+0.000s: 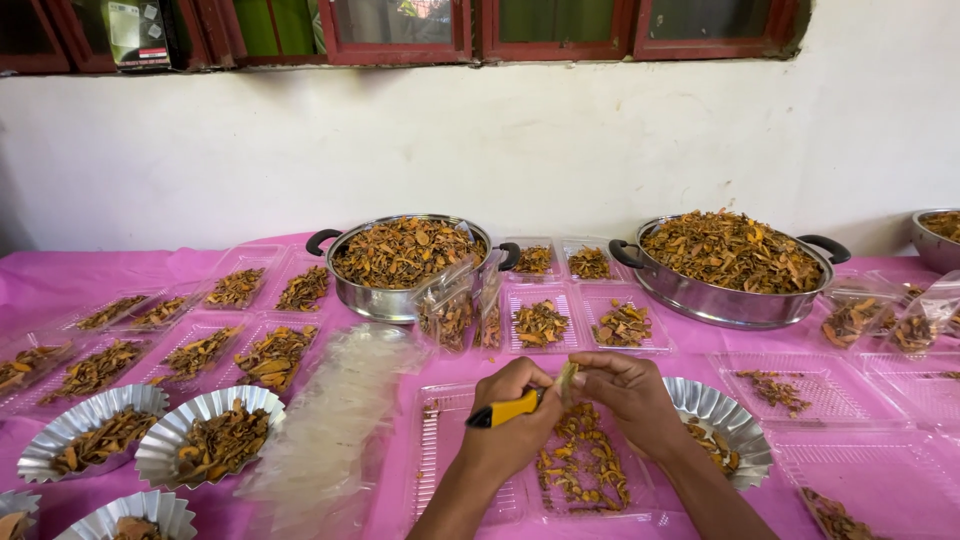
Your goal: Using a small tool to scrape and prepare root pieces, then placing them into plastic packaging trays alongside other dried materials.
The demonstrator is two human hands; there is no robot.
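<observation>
My left hand grips a tool with a yellow and black handle, its tip pointing right. My right hand pinches a small clear packet against that tip. Both hands hover over a clear plastic tray holding dried orange-brown slices. A fluted silver foil cup with more slices sits just right of my right wrist.
Two steel pots heaped with dried slices stand at the back on the pink tablecloth. Filled clear trays and foil cups lie left. A stack of clear bags lies beside my left forearm. Clear trays lie right.
</observation>
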